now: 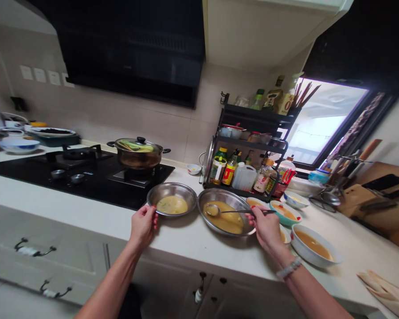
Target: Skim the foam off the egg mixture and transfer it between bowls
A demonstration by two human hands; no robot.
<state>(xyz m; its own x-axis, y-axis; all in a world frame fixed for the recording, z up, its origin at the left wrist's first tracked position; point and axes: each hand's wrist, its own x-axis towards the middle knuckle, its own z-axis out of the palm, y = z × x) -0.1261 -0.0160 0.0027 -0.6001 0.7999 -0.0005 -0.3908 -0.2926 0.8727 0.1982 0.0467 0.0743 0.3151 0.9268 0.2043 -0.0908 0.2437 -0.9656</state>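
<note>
My left hand (145, 225) grips the near left rim of a shallow steel bowl (153, 198), thumb over the edge. A layer of yellowish liquid with darker flecks covers its bottom. Beside it stands a larger steel bowl (204, 195) with more of the yellow-brown liquid. My right hand (264, 228) is closed around the dark handle of a ladle (213, 210) at that bowl's right rim. The ladle's round head rests in the liquid, left of the middle. The two bowls sit side by side on the white counter (186, 243), their rims close together.
A lidded pot (138, 153) stands on the black gas stove (96, 184). Behind the bowls is a black rack (257, 110) of bottles and jars. White (334, 261) and green-rimmed bowls (291, 220) of brownish liquid crowd the right. A cloth (384, 290) lies farther right.
</note>
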